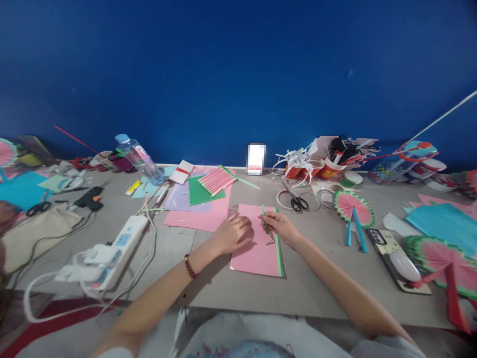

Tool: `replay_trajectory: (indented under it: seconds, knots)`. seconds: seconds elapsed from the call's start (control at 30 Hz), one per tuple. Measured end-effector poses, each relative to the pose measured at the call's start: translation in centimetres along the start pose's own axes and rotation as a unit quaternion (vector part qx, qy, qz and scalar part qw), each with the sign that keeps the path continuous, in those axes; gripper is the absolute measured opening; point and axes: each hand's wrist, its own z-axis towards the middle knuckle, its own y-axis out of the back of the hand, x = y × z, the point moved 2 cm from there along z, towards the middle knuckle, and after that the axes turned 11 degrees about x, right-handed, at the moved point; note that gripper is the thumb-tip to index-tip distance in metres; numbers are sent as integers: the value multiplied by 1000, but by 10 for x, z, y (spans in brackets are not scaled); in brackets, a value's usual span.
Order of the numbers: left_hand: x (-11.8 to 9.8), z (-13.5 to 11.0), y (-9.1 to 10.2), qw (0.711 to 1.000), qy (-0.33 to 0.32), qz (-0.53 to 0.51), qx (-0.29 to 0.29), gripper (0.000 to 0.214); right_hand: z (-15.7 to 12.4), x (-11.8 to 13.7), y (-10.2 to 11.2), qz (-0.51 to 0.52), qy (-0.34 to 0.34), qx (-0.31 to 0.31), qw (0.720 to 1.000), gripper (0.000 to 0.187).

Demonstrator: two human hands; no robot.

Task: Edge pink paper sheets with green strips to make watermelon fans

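Observation:
A pink sheet of paper [253, 261] with a green and white strip along its right edge lies on the table in front of me. My left hand [233, 233] rests palm down on its left part, fingers loosely stretched over the paper. Over the right part, my right hand [279, 226] pinches slim green bent-tip tweezers [267, 224], the tip pointing down at the sheet. Just behind lie a folded pink-and-green striped paper [218, 180], a green sheet [197, 191] and a larger pink sheet [197, 220].
Black scissors [297, 203] and tape rolls lie behind my right hand. Finished paper fans [354, 209] and a phone [391, 266] with a white mouse stand right. At left are a power strip [124, 248] with cables, a glue gun [89, 198] and a plastic bottle [139, 156].

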Motion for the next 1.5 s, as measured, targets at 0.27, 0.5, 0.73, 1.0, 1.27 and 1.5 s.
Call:
replay_trajectory:
  seconds: [0.27, 0.5, 0.73, 1.0, 1.27, 1.5]
  knots:
    - [-2, 9, -9, 1000, -3, -5, 23, 47, -4, 12, 10, -90, 42, -53, 994, 36]
    - [-10, 27, -6, 996, -36, 55, 54, 39, -10, 18, 25, -202, 5, -35, 979, 33]
    - [-69, 13, -21, 992, 48, 73, 86, 32, -29, 13, 26, -140, -13, -81, 987, 39]
    - [-69, 1, -27, 998, 23, 24, 58, 29, -45, 26, 13, 140, -88, -83, 983, 9]
    - [-60, 16, -16, 965, 135, -208, -81, 29, -31, 22, -19, 238, -27, -109, 965, 4]
    - [-64, 30, -19, 916, 160, -357, -86, 38, -20, 16, -31, 218, 60, -148, 963, 13]
